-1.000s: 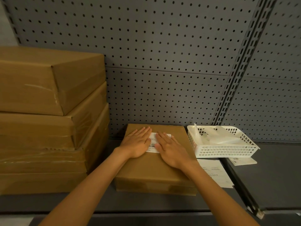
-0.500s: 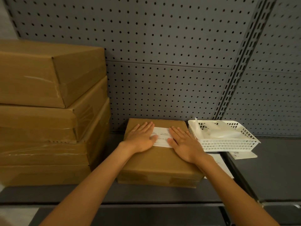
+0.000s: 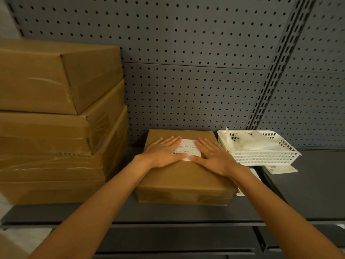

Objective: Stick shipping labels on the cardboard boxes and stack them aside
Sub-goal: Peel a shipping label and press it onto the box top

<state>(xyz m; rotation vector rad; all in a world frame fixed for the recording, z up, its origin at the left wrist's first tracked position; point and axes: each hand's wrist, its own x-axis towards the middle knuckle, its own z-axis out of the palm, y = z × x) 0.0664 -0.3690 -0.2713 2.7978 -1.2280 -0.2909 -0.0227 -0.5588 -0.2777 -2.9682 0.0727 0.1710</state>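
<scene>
A flat brown cardboard box point(image 3: 184, 182) lies on the dark shelf in front of me. A white shipping label point(image 3: 187, 148) with a barcode sits on its top, near the far edge. My left hand point(image 3: 164, 151) lies flat with straight fingers on the label's left part. My right hand point(image 3: 213, 157) lies flat the same way on its right part. Both thumbs touch the label's near edge. To the left stands a stack of several larger cardboard boxes point(image 3: 56, 118) wrapped in clear tape.
A white plastic basket point(image 3: 261, 157) holding peeled backing sheets stands right of the box. Loose label sheets point(image 3: 280, 168) lie under and beside it. A grey pegboard wall point(image 3: 186, 81) closes the back. The shelf's front edge point(image 3: 168, 223) runs below my forearms.
My two hands have slid apart across the label, left hand leftward and right hand rightward, uncovering its middle. The view has tilted slightly, so the box sits higher.
</scene>
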